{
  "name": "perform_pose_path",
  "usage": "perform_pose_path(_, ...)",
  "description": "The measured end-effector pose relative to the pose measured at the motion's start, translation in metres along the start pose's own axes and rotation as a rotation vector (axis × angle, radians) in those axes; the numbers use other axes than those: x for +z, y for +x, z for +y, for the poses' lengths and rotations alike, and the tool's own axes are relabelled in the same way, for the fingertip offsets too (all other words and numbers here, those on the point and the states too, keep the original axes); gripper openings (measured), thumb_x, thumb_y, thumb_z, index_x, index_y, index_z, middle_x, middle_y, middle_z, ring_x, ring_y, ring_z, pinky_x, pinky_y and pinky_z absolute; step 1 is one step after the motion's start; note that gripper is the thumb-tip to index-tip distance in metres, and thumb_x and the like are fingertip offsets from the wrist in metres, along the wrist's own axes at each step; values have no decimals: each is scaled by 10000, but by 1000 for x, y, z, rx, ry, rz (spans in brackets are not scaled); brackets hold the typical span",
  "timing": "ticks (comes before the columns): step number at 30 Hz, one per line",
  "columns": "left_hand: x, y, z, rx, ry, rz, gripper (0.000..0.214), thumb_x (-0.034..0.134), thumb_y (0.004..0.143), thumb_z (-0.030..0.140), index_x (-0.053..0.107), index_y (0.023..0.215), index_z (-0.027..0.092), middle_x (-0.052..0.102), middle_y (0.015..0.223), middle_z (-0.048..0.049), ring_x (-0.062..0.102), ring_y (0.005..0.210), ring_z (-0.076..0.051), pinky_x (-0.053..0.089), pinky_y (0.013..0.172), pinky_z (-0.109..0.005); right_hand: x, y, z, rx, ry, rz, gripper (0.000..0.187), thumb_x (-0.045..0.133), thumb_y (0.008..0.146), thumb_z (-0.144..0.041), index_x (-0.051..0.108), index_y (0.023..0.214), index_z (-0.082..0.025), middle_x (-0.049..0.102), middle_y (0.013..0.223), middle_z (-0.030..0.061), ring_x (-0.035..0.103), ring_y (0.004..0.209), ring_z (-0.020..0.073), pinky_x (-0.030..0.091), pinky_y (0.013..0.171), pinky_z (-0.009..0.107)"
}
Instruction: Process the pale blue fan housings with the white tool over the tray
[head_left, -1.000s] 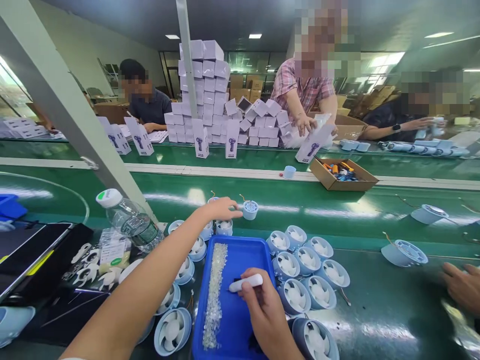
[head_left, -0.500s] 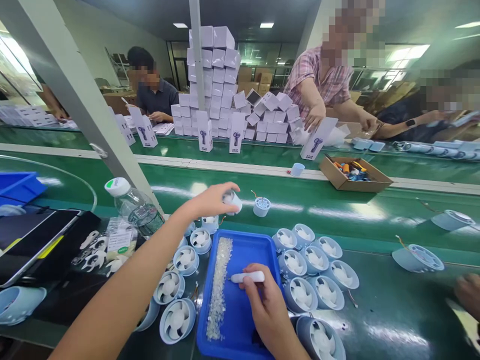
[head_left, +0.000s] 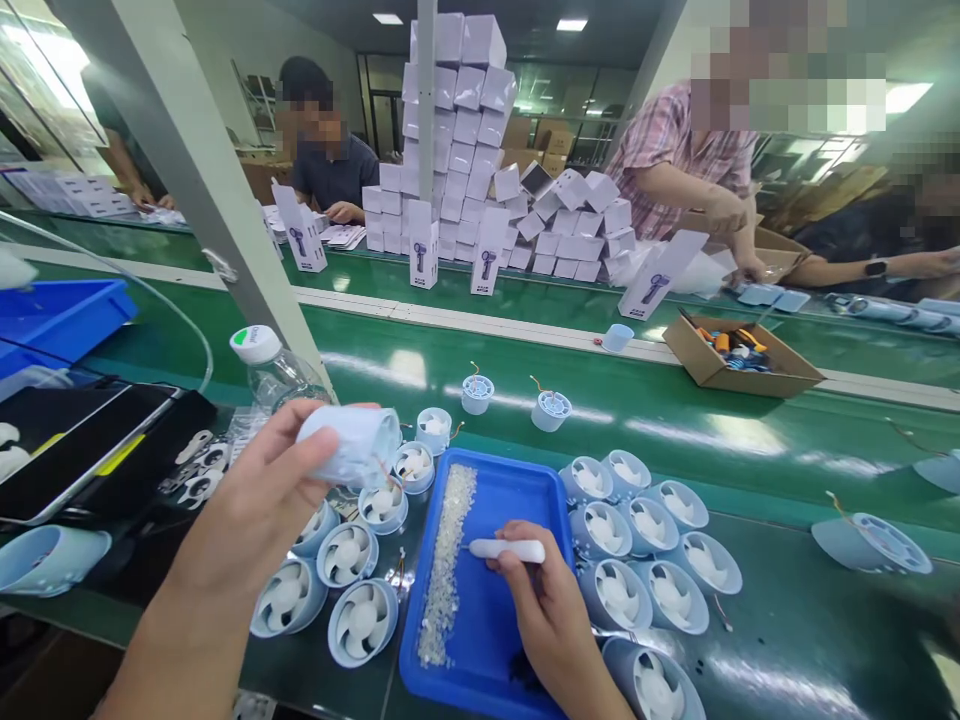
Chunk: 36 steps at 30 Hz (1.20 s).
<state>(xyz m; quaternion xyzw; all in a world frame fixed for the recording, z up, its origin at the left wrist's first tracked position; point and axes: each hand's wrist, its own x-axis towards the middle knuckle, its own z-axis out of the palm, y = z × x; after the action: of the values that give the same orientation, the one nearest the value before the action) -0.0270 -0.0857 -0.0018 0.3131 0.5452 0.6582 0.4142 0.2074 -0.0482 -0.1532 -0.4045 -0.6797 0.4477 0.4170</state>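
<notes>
My left hand (head_left: 259,500) is closed around a light blue fan housing (head_left: 356,445), raised on its side above the left group of housings. In my right hand (head_left: 544,590) is a white pen-shaped tool (head_left: 510,550), its thin tip pointing left. That tip hovers by a strip of small clear pieces (head_left: 448,570) in the blue tray (head_left: 491,690). Left of the tray stand several housings with white fans (head_left: 364,620), some with thin wires. More fan housings (head_left: 619,595) are grouped on the right side.
Two housings with their wires up stand on the green belt, one of them a near housing (head_left: 478,395). A clear bottle (head_left: 281,380) is beside the grey post (head_left: 217,200). Farther back are a cardboard box (head_left: 742,365) of tools, stacked white boxes (head_left: 465,130) and co-workers.
My left hand has let go of a housing on the belt, come back toward me and picked up another. My right hand keeps the white tool over the tray.
</notes>
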Motion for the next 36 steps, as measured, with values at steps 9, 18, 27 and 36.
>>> perform_pose_path(9,-27,-16,-22,-153,-169,245,258,721,749,340,724,977,222,729,1053,-62,653,850,-230,592,629,-271,-4,1,-15,-104,-190,-89,150,441,960,-316,532,896,-215,593,799,0,592,707,120,482,656,212)
perform_pose_path(18,-30,-21,-27,-193,-317,212,296,851,610,227,725,877,215,709,708,21,634,588,-126,574,574,-193,-10,-37,-15,147,-128,343,326,427,941,-539,507,1014,-232,560,948,26,523,890,169,385,792,270)
perform_pose_path(27,-23,-15,-35,-228,-309,294,240,823,616,164,723,826,223,705,692,35,601,531,-123,552,478,-182,-8,-45,-17,221,-115,404,408,446,894,-627,518,985,-236,541,864,-2,481,808,164,346,771,284)
perform_pose_path(36,-27,-21,-36,-235,-261,308,104,701,751,145,705,849,181,696,735,7,594,581,-106,556,580,-175,-6,-46,-17,164,-169,371,368,433,916,-592,520,997,-244,548,923,4,503,875,168,352,812,275)
